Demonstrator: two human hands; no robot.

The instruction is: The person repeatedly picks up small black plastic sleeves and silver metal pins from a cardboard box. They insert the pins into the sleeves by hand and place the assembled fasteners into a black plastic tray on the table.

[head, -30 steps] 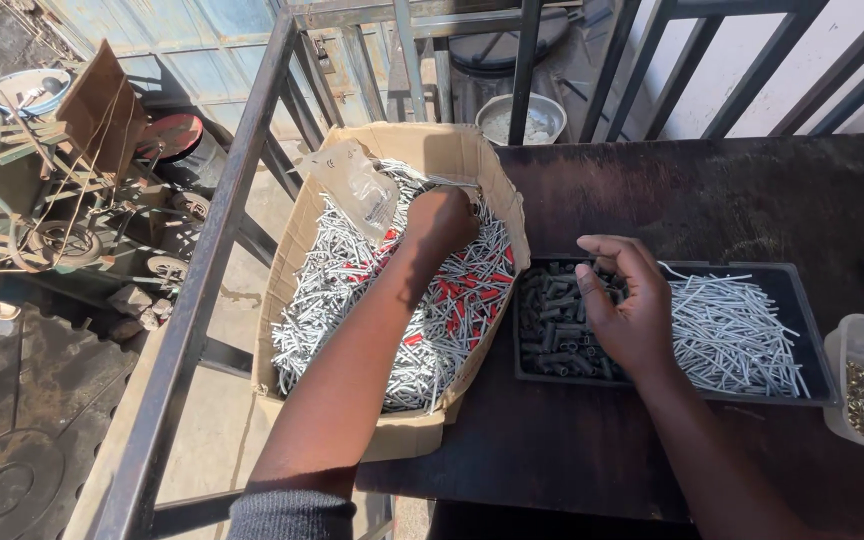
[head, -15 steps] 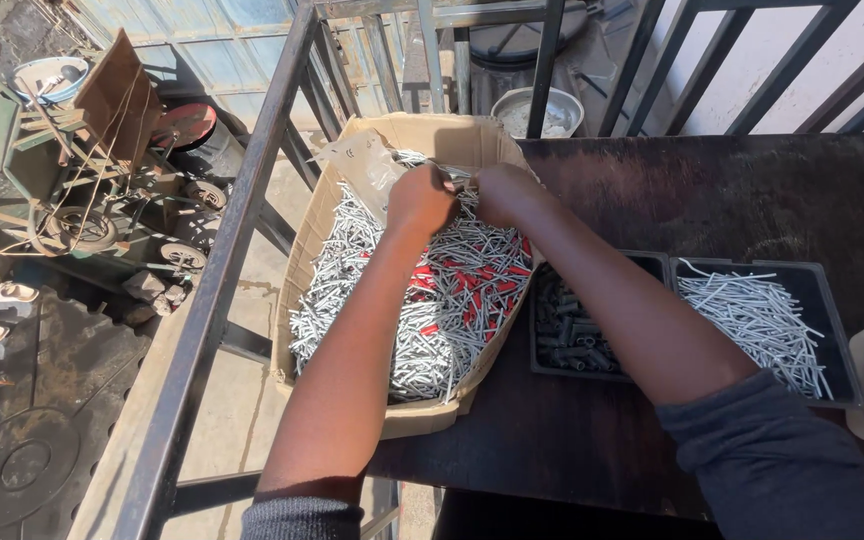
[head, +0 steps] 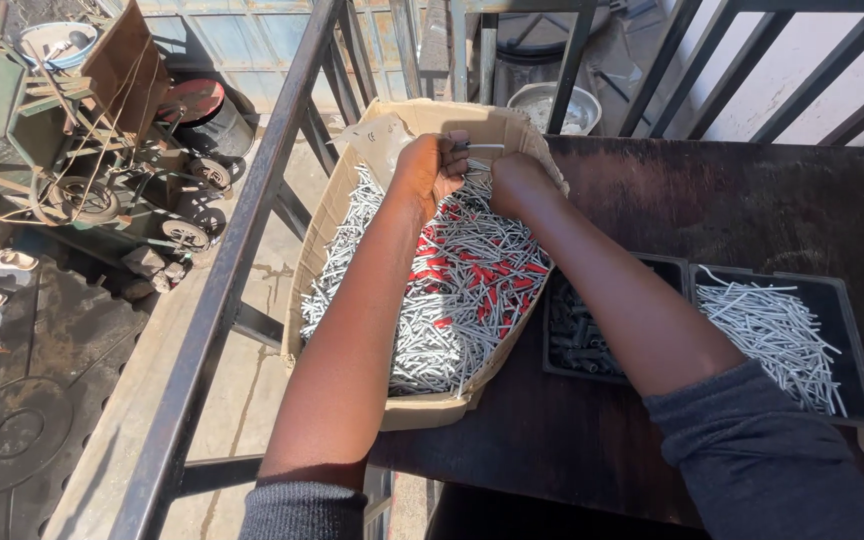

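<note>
- Dark wooden table (head: 732, 200) beside black metal railing (head: 242, 250); yard clutter below at 9 o'clock.
- Open cardboard box (head: 422, 415) at table's left edge, full of thin grey metal rods (head: 452, 310) over red pieces.
- Left hand (head: 434, 165) over box's far end, 12 o'clock, pinching one rod.
- Right hand (head: 519, 180) just beside it, fist-like; grip unclear.
- Black two-compartment tray (head: 857, 345) at 3 o'clock holds more rods.

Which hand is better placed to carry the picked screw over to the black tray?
Right hand, likely. It sits on the tray side of the box; the left hand, pinching the screw, would have to cross over it.
</note>
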